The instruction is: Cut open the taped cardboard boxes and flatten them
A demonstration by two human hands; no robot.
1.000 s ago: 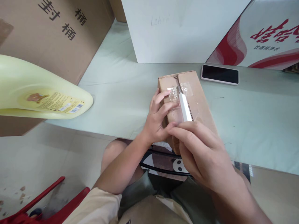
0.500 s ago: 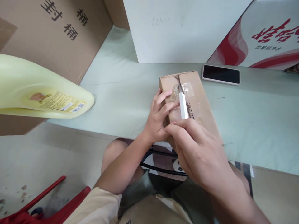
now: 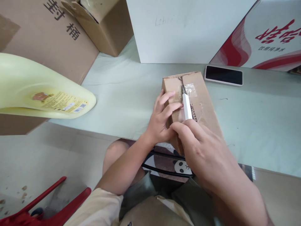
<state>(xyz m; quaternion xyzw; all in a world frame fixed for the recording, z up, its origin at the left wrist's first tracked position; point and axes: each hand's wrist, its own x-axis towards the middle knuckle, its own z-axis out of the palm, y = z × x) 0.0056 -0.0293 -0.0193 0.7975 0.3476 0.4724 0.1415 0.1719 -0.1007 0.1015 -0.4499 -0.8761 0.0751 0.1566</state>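
Note:
A small brown cardboard box (image 3: 208, 103) with clear tape over its torn top seam stands on the cloth-covered table. My left hand (image 3: 162, 117) grips its left side, fingers spread over the top edge and thumb lower on the near side. In my right hand (image 3: 202, 144) is a white-handled utility knife (image 3: 187, 106), gripped in closed fingers. The blade points away from me, its tip at the seam beside the tape. My right hand hides the rear of the handle and part of the box.
On the left lies a pale yellow jug (image 3: 47, 91) in front of a large carton (image 3: 77, 59). An open brown box (image 3: 115, 31) stands behind. A white box (image 3: 174, 37), a red-and-white carton (image 3: 258, 53) and a phone (image 3: 223, 75) are farther back. A red stool (image 3: 68, 207) stands lower left.
The knife and both hands have shifted slightly right in view, along with the box. At the back left, the open brown box has come farther into view, covering some printing on the large carton.

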